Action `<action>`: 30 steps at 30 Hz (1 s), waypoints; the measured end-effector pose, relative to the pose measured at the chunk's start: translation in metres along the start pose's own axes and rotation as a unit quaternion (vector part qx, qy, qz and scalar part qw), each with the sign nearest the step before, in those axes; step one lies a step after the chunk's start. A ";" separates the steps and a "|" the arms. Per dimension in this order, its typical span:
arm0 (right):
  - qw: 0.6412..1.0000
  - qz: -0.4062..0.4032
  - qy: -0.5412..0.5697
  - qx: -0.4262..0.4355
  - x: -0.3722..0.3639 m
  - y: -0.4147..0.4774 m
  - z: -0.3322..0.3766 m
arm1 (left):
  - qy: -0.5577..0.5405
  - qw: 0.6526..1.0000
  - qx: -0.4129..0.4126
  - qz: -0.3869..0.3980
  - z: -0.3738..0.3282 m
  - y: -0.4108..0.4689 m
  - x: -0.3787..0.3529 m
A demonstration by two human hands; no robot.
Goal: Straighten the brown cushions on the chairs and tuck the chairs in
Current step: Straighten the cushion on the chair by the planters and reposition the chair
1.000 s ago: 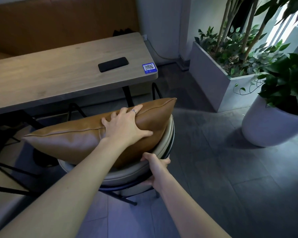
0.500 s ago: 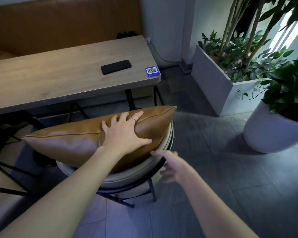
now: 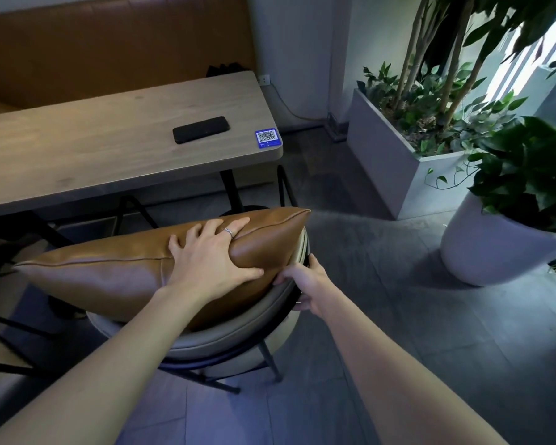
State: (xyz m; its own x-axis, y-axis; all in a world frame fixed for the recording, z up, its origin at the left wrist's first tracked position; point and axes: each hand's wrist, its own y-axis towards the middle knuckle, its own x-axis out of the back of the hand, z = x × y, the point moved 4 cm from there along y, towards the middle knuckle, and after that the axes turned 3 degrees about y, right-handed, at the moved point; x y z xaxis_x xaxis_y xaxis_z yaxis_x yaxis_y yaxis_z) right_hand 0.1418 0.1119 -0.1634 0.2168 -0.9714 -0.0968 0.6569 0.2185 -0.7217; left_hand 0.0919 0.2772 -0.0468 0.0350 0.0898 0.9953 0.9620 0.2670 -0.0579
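Note:
A brown leather cushion [image 3: 109, 281] stands on edge against the curved backrest of a beige chair [image 3: 238, 335] with black metal legs. My left hand [image 3: 212, 261] grips the cushion's top edge right of its middle, thumb on the near face, a ring on one finger. My right hand [image 3: 305, 281] holds the right end of the chair's backrest rim, just under the cushion's right corner. The chair stands in front of the wooden table [image 3: 77, 155], its seat hidden behind the cushion.
A black phone [image 3: 201, 129] and a blue QR sticker [image 3: 266, 139] lie on the table. A rectangular planter [image 3: 395, 162] and a round white plant pot [image 3: 495, 248] stand to the right. A brown bench back [image 3: 109, 49] is behind the table. Black chair legs show at left.
My right hand let go of the chair's lower rim, swung out to the right, and now grips the backrest rim higher up. My left hand stays on the cushion.

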 end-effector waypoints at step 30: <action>0.999 0.004 0.024 -0.021 -0.022 0.001 -0.015 | -0.002 1.000 0.005 -0.027 0.012 0.027 -0.002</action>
State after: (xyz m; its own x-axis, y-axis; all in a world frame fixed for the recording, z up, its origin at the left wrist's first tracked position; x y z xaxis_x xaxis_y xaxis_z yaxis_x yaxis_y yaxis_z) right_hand 0.1274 0.1322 -0.1724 0.1858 -0.9732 -0.1352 0.6242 0.2232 -0.7487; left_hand 0.1141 0.2960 -0.0513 -0.0177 0.0787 0.9967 0.9599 0.2802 -0.0051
